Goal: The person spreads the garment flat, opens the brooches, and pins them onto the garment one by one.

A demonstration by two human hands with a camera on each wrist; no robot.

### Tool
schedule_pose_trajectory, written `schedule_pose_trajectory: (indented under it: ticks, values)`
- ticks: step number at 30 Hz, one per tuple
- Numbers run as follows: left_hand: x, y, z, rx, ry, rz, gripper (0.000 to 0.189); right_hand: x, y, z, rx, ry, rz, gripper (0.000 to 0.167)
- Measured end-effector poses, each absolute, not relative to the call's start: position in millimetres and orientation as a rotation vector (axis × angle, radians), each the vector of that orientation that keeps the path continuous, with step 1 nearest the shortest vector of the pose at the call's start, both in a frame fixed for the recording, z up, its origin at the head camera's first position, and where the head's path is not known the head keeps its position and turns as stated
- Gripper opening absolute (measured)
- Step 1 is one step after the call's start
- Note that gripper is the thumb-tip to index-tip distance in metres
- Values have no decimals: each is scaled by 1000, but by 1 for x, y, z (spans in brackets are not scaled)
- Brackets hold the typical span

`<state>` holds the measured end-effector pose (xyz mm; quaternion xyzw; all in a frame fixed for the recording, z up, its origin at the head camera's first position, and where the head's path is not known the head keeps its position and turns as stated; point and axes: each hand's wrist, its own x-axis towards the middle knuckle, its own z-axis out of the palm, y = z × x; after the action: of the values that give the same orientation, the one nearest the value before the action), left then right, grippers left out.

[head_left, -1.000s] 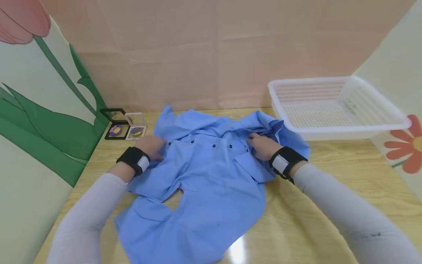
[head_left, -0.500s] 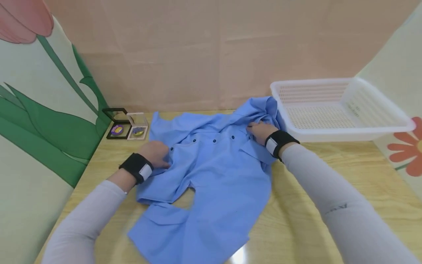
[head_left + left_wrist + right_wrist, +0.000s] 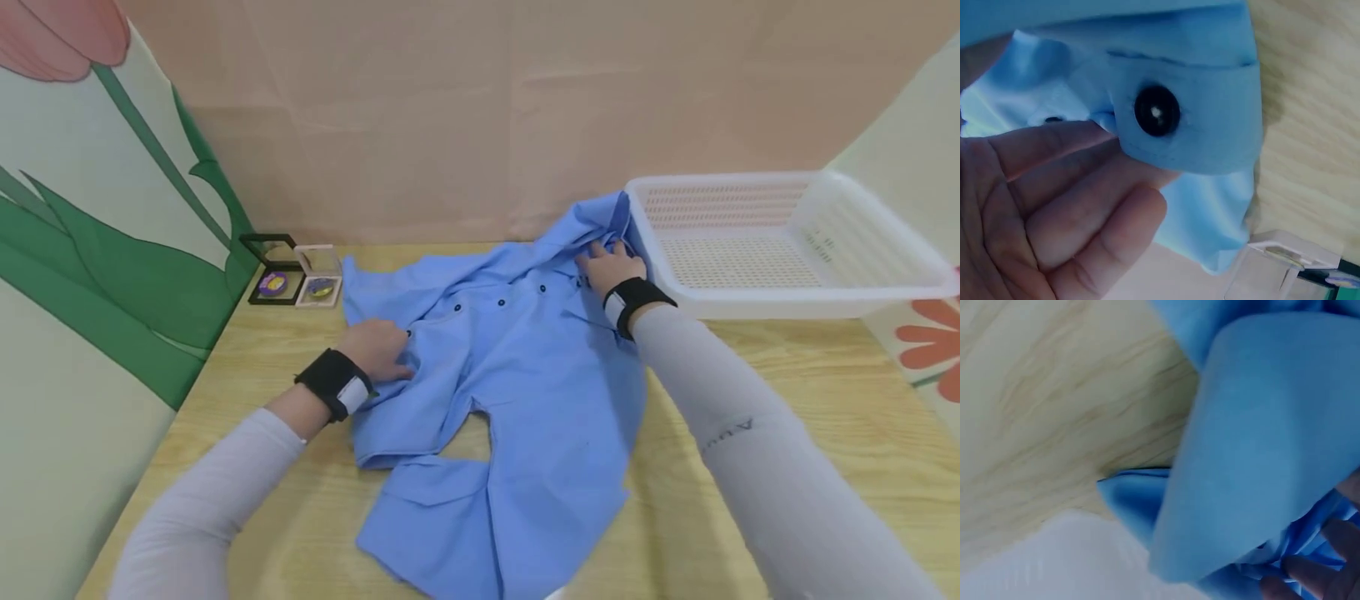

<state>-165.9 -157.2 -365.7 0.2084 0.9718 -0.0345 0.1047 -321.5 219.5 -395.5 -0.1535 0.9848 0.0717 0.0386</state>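
Pale wooden tabletop [image 3: 825,375] carries a blue buttoned shirt [image 3: 540,392], whose lower part lay further left one second ago. Just right stands a white plastic basket [image 3: 787,306]; its mark [image 3: 821,245] and the grey right sleeve's [image 3: 772,475] lettering [image 3: 731,432] are unreadable. Right hand [image 3: 612,269] touches the shirt, fingers spread; left hand [image 3: 377,347] touches too, grip I cannot tell.

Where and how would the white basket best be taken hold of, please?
Probably by the near long rim of the white basket, coming from the person's side, fingers inside and thumb outside: that raised edge faces the person. The left end looks less handy, since the blue garment appears to lie against it.
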Motion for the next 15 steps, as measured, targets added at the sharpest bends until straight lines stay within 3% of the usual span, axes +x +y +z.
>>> schedule_pose_trajectory:
  ticks: [6, 11, 15]
  values:
    - [-161, -179, -355, 678, 2871, 159, 35, -291, 218, -377, -452, 3070, 43, 44]
    - [-139, -198, -350, 1002, 2853, 143, 66, -219, 211, -358, -441, 3067, -128, 53]
    - [-126, -204, -361, 998, 2764, 96, 76, -179, 208, -363, -502, 2918, -205, 69]
